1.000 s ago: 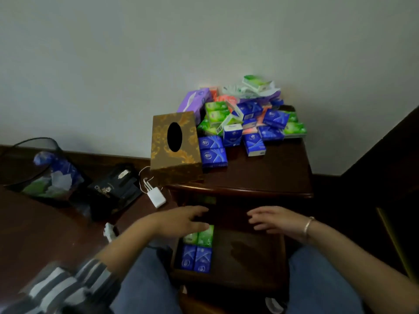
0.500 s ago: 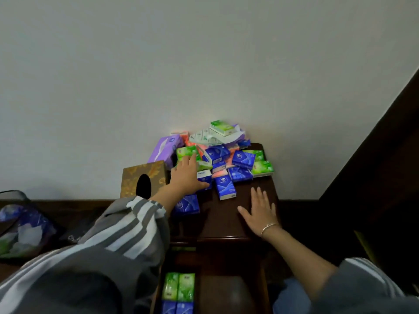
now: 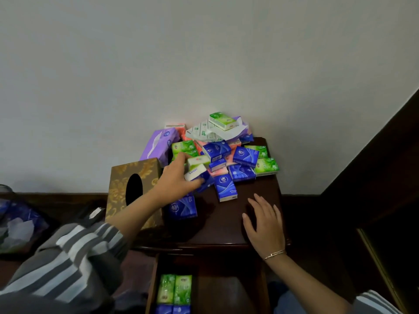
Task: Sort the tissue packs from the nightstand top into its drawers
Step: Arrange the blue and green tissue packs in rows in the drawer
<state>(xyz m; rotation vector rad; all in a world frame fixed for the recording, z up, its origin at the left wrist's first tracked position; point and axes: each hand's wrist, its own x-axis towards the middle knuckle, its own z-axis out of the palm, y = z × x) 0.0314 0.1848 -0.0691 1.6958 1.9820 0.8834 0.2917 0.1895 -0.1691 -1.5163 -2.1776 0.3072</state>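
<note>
The fingers (image 3: 180, 160) of the left hand (image 3: 172, 180) curl over a blue pack (image 3: 196, 175) at the near left edge of the pile, thumb under it, so the pack is pinched between them with its white end showing.

Far to the left of those fingers, low down, a dark waste bin (image 3: 20, 225) holds crumpled paper and wrappers. Just beside the wrist stands a square gold tissue box (image 3: 118, 193), a stiff brocade-patterned cover with an oval slot. Behind the fingertips leans a soft purple pack (image 3: 159, 143), film-wrapped and pillowy.

To the right of the gripping fingers spreads the pile (image 3: 226, 152): small glossy bricks in blue, green and salmon pink, overlapping at all angles, with a white-and-green wrapper and one green pack on top against the wall. All of it sits on the nightstand (image 3: 222, 220), dark polished wood that mirrors the packs.

Further right, the right hand (image 3: 265, 223) lies flat on the bare top, fingers straight and slightly spread, holding nothing, a thin bracelet (image 3: 274, 254) at the wrist.

Below both hands, towards the person, the open drawer (image 3: 226, 293) holds two green packs (image 3: 174, 288) side by side with blue ones in front, tight to its left side.

The sorting looks barely begun, I judge: a few packs filed, dozens left on top.
</note>
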